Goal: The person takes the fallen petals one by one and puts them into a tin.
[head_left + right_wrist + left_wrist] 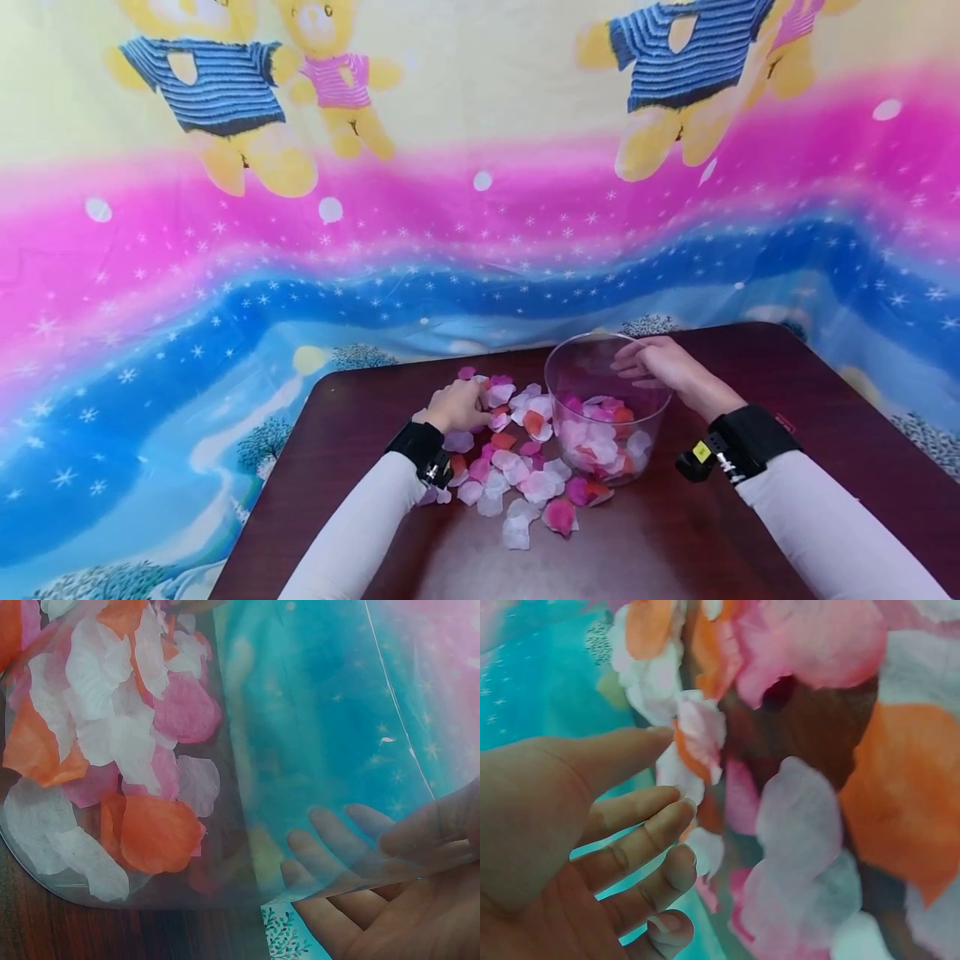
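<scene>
A clear plastic bucket [606,417] stands on the table, the lower part filled with pink, white and orange fabric petals [112,712]. My right hand [667,367] grips its right side at the rim; the fingers [322,840] show through the clear wall in the right wrist view. Left of the bucket lies a loose spread of similar petals [517,467]. At the far left edge of that spread is my left hand [457,406], palm down in the head view. Its thumb and loosely bent fingers [649,840] stand apart, tips right at several petals.
The dark red-brown table [720,533] has its back edge against a hanging cloth [450,225] printed with bears and snowflakes. Several petals lie in front of the bucket, one deep pink petal [560,517] nearest me.
</scene>
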Demonstrator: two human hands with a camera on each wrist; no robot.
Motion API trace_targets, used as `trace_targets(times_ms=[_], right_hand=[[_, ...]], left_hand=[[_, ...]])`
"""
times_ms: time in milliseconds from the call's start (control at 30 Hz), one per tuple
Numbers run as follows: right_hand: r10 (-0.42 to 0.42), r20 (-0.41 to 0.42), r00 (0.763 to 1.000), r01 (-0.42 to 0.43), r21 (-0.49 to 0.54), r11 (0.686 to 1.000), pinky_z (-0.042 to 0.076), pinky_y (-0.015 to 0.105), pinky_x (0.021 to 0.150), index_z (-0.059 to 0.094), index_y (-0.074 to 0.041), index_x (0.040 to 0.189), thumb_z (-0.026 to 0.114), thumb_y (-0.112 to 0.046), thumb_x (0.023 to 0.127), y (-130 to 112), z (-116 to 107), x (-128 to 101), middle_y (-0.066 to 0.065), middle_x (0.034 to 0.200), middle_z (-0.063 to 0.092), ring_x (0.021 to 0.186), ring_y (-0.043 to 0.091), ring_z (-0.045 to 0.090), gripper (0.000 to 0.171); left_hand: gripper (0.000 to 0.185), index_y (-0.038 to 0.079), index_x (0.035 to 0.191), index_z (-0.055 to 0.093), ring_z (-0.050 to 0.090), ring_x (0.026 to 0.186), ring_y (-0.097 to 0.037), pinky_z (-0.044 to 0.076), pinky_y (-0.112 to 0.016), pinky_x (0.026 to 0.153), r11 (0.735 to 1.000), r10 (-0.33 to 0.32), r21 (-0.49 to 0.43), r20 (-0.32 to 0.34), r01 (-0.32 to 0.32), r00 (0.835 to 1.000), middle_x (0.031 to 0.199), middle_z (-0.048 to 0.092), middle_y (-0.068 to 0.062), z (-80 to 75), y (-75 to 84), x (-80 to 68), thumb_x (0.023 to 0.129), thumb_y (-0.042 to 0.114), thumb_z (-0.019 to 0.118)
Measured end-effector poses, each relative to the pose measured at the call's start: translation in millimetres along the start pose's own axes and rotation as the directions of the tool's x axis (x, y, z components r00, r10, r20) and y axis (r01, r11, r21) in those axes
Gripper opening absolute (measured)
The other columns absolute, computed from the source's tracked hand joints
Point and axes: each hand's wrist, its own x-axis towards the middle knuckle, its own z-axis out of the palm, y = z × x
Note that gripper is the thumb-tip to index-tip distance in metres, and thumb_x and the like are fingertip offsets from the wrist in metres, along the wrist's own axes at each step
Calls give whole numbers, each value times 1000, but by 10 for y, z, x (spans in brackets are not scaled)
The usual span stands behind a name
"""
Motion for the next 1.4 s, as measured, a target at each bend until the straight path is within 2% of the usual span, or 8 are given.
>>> trace_targets(times_ms=[233,367,667,867,1033,1167,1300,1400], right_hand=[[8,1,1000,-8,3,1000,49,53,102,56,8,135,34,-6,99,22,22,17,26,136,62,124,43,60,44],[8,0,1000,-8,-2,1000,49,53,102,57,8,134,35,-6,99,5,11,14,25,135,63,123,43,61,44],[-3,8,1000,3,-6,1000,51,50,101,57,8,135,34,-7,99,-29,1,17,25,136,62,125,43,60,44],[-2,10,1000,2,0,1000,49,52,103,56,8,135,34,-6,99,2,5,10,27,137,60,126,44,59,44],[-1,10,1000,1,4,1000,49,54,103,55,9,135,34,-4,97,8,5,10,27,137,60,125,45,59,46],[-2,11,1000,2,5,1000,49,53,102,55,9,135,34,-3,95,5,4,15,27,137,61,125,45,59,47],[1,12,1000,-1,0,1000,50,52,101,55,9,136,33,-3,95,-2,1,16,28,137,60,125,45,59,48],[10,11,1000,-9,-5,1000,50,52,102,54,10,137,33,-3,96,-12,12,16,29,138,59,126,45,59,48]], left_hand=[[34,13,73,62,49,60,-16,34,-33,55,999,-34,-15,59,35,998,63,46,1,167,12,53,87,38,81],[27,16,76,65,53,64,-15,38,-33,57,1000,-18,-20,36,18,999,66,52,2,151,31,48,90,33,80],[13,19,82,70,59,71,-11,46,-35,63,997,71,-15,-57,-72,996,74,62,6,-28,25,-34,92,24,78],[9,20,87,72,63,75,-10,51,-37,68,993,114,-6,-119,-115,986,80,67,8,-355,105,-114,93,24,77],[8,18,93,74,62,74,-8,51,-32,70,981,178,-48,-182,-190,967,85,70,7,-715,297,-161,96,25,74],[8,16,96,75,60,67,-8,49,-29,65,958,246,-84,-245,-273,938,86,71,6,-954,555,-185,97,24,73],[7,17,99,76,58,67,-8,46,-27,63,930,322,-81,-287,-358,902,88,71,6,-1056,854,-186,97,22,72],[9,18,102,76,60,74,-6,47,-25,64,913,373,-66,-268,-403,889,91,71,7,-1033,1035,-170,99,24,70]])
